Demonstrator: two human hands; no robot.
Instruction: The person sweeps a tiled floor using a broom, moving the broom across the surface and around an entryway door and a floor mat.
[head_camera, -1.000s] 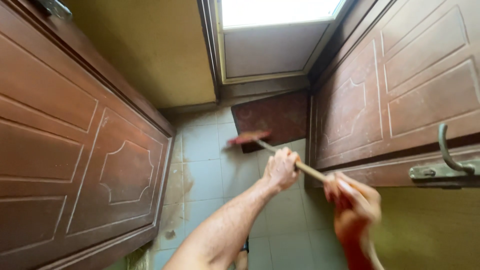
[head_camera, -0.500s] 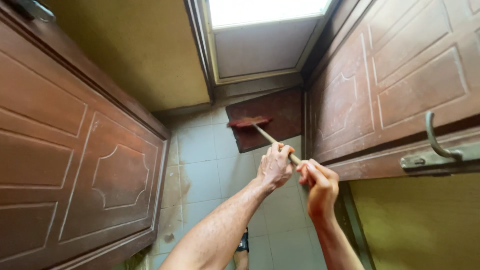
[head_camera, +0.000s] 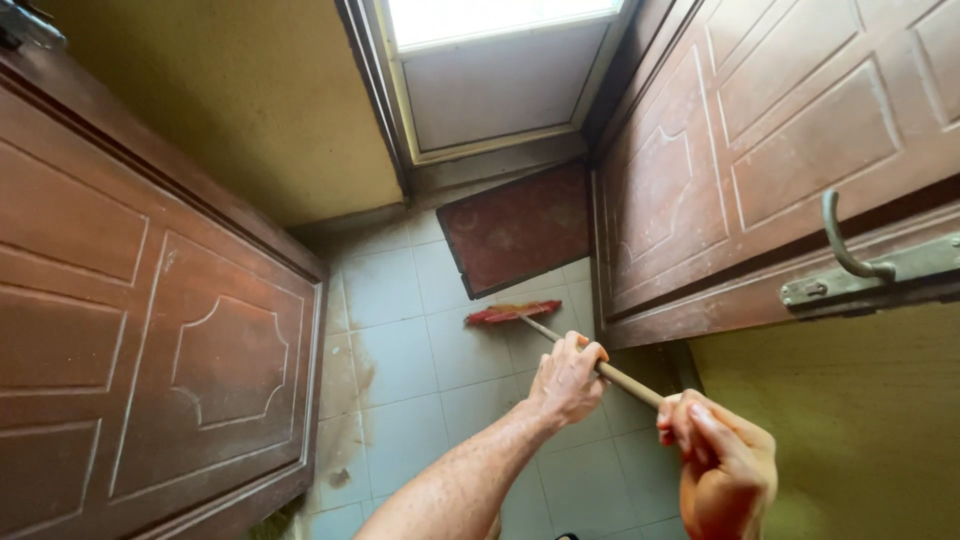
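Observation:
Both of my hands grip the wooden stick of a broom. My left hand (head_camera: 568, 378) holds it lower down, nearer the head. My right hand (head_camera: 722, 470) holds it higher up, near the bottom right corner. The stick (head_camera: 625, 380) slants up and left to the red broom head (head_camera: 512, 313), which rests on the pale floor tiles (head_camera: 400, 350) just in front of a dark red doormat (head_camera: 515, 228).
A brown panelled door (head_camera: 150, 320) stands open on the left and another (head_camera: 760, 150) on the right, with a metal handle (head_camera: 850, 260). A lit doorway (head_camera: 490, 70) lies beyond the mat. Dirt stains (head_camera: 345, 400) run along the left tiles.
The broom head has been pulled back off the doormat onto the tiles toward me. Both hands drew back and down with the stick, and the view tilted.

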